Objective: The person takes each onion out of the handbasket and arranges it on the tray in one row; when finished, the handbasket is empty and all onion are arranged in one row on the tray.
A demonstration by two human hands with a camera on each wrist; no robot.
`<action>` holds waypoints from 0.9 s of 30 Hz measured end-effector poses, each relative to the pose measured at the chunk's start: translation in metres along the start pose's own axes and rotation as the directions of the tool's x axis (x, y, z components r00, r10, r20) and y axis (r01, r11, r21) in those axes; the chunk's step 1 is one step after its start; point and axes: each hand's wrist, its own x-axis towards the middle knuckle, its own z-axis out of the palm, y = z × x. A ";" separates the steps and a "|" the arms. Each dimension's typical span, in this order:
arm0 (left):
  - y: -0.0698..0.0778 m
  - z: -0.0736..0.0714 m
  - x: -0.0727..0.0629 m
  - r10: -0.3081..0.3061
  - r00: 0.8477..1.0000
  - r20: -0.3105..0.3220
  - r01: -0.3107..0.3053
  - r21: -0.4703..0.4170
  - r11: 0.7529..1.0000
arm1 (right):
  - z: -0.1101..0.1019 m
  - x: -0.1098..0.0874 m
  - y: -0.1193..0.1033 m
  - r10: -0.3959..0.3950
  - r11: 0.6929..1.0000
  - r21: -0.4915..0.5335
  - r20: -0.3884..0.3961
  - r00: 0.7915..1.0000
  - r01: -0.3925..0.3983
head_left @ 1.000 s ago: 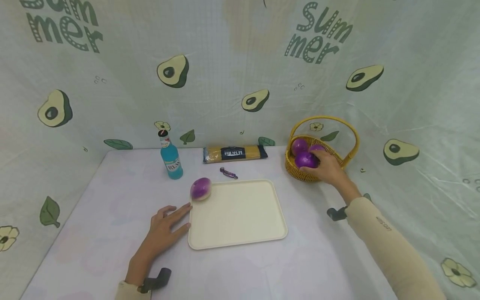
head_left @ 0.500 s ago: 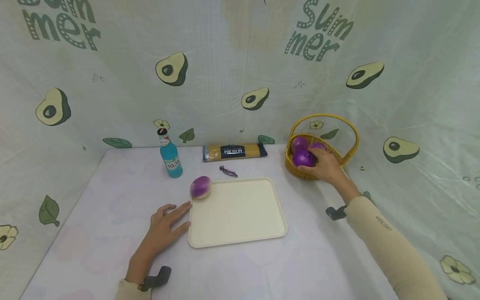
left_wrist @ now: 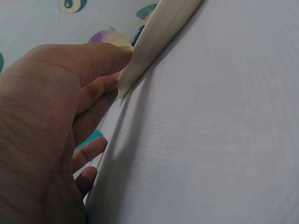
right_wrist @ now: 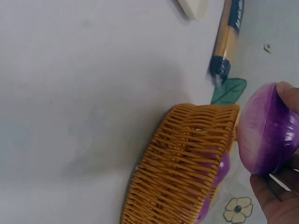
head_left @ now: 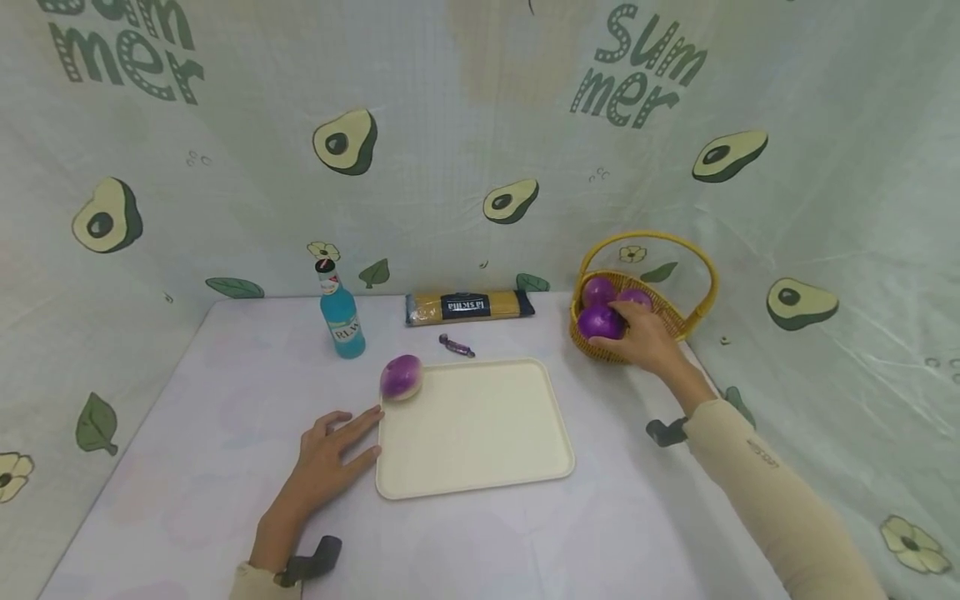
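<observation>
My right hand (head_left: 647, 337) holds a round, glossy purple-and-white vegetable (head_left: 600, 322), turnip-like, over the near-left rim of the wicker basket (head_left: 592, 346). In the right wrist view, thumb and fingers pinch this vegetable (right_wrist: 261, 135) from opposite sides, its pale end outward. Two more purple ones (head_left: 598, 291) lie in the basket behind it. My left hand (head_left: 330, 457) rests at the left edge of the cream tray (head_left: 472, 433), thumb and fingertips touching its rim (left_wrist: 145, 49). Another purple-and-white vegetable (head_left: 401, 377) sits on the tray's far-left corner.
Behind the tray lie a small wrapped candy (head_left: 457, 346) and a yellow pasta packet (head_left: 471, 307). A blue bottle (head_left: 343, 321) stands upright at the back left. The basket's tall handle (head_left: 652, 237) arches up, and a printed curtain (head_left: 420, 100) hangs behind the table.
My right hand has moved a little left with the vegetable, from inside the basket toward its near-left rim. The left hand and tray stay where they were.
</observation>
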 end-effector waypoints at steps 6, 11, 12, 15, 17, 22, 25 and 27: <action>-0.002 0.001 -0.001 -0.006 1.000 0.009 0.006 0.008 1.000 | 0.004 -0.001 -0.005 -0.028 1.000 -0.002 0.000 1.000 0.028; -0.003 0.001 -0.002 -0.006 1.000 0.010 0.006 0.000 1.000 | 0.007 -0.002 -0.009 -0.047 0.999 0.004 -0.013 0.999 0.048; -0.003 0.001 -0.002 -0.006 1.000 0.008 0.006 0.001 1.000 | 0.007 -0.002 -0.010 -0.054 0.999 0.008 -0.017 0.998 0.054; -0.003 0.001 -0.001 -0.009 1.000 0.008 0.009 0.005 1.000 | 0.009 -0.002 -0.012 -0.063 0.998 0.008 -0.018 0.998 0.063; -0.004 0.001 -0.001 -0.012 1.000 0.016 0.012 0.013 1.000 | 0.009 -0.003 -0.013 -0.052 0.999 0.005 -0.012 0.999 0.052; -0.003 0.002 -0.001 -0.018 0.999 0.029 0.018 0.016 1.000 | 0.010 -0.006 -0.016 -0.053 0.999 0.012 -0.003 0.999 0.053; -0.003 0.002 -0.001 -0.014 1.000 0.022 0.014 0.009 1.000 | 0.011 -0.007 -0.017 -0.069 0.997 0.023 -0.008 0.998 0.070; -0.002 0.001 0.000 -0.007 1.000 0.017 0.007 0.007 1.000 | 0.012 -0.007 -0.018 -0.074 0.997 0.029 -0.008 0.997 0.074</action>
